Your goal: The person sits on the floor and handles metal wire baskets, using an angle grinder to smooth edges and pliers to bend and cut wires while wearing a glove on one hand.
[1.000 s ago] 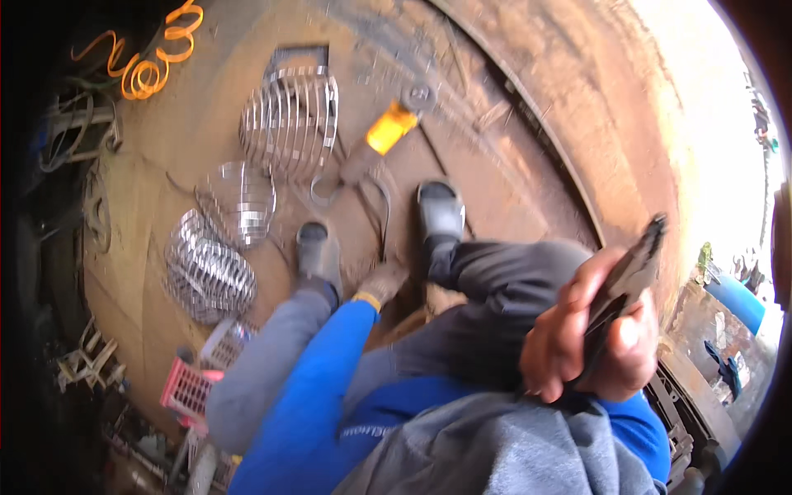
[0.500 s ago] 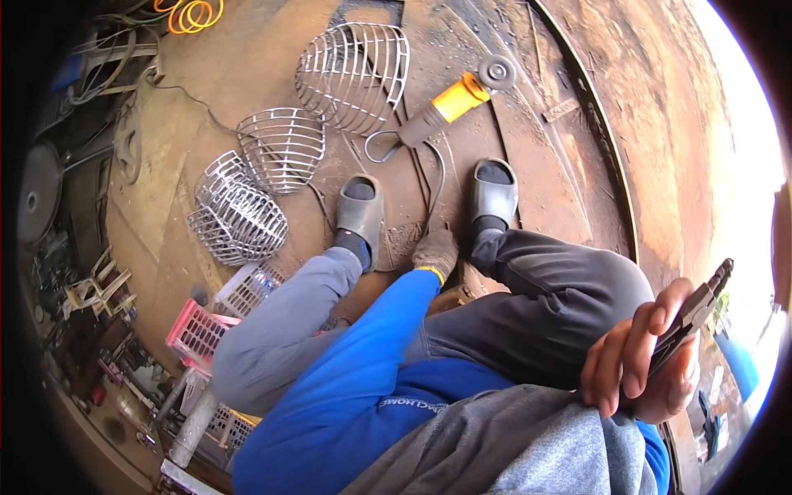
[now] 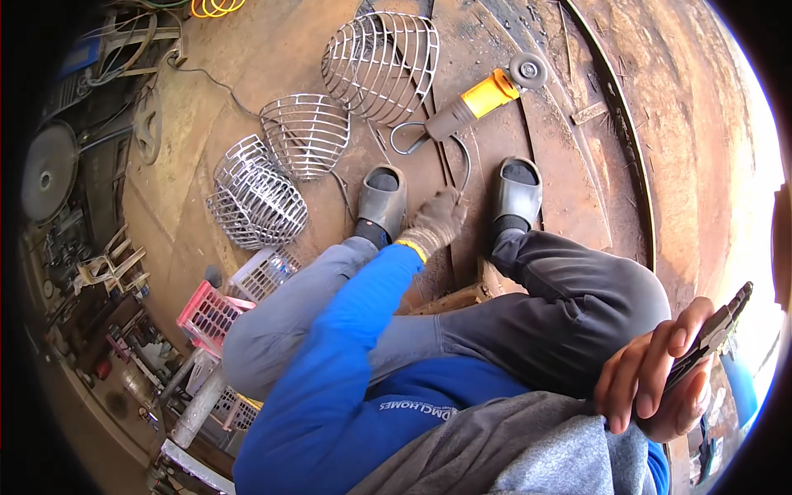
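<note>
My left hand [image 3: 435,221], in a brown knit glove with a yellow cuff, hangs between my feet with its fingers curled closed. The power cord [image 3: 468,161] of a yellow and grey angle grinder [image 3: 487,95] runs down to its fingertips; whether the fingers grip it or something small, I cannot make out. My bare right hand [image 3: 656,371] is raised at the right, wrapped around a pair of dark metal pliers [image 3: 716,330] whose jaws point up and right. The grinder lies on the floor ahead, its disc end away from me.
On the floor left of the grinder lie a large wire basket [image 3: 381,66], a smaller wire basket [image 3: 305,136] and a nested pile of wire baskets [image 3: 257,194]. A pink plastic crate [image 3: 206,318] stands beside my left knee. A curved metal strip [image 3: 619,107] crosses the floor at right.
My left hand has lifted off the floor and moved forward, its elbow bending more. The right hand keeps its hold on the pliers. The whole view has shifted slightly.
</note>
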### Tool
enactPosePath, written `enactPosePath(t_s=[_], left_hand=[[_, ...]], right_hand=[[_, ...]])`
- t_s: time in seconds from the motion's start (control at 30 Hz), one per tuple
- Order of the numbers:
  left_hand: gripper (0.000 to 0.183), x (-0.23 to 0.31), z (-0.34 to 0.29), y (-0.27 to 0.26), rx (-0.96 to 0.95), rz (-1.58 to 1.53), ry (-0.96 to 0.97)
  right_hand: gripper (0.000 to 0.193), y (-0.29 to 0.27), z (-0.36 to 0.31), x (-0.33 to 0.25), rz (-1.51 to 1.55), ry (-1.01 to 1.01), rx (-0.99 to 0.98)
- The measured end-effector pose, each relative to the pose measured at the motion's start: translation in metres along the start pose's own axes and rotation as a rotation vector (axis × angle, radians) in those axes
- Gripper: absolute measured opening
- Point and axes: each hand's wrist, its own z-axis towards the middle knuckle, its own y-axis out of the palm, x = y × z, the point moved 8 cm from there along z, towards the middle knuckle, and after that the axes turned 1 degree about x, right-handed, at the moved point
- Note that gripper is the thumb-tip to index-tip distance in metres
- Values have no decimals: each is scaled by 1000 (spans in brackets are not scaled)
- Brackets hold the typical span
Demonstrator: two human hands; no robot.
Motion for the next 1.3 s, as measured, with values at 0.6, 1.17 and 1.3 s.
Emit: enactPosePath(t_s=[0.6,1.17,1.3], left_hand=[[28,-119,98,-356,806,-1023,-20],[51,-156,238,-364,550,-52,-190],[58,-119,246,-321,446,-343,-145]], right_hand=[[31,3,12,7,23,11,4],[28,17,41,18,-103,112,120],[29,12,49,26,-125,119,174]])
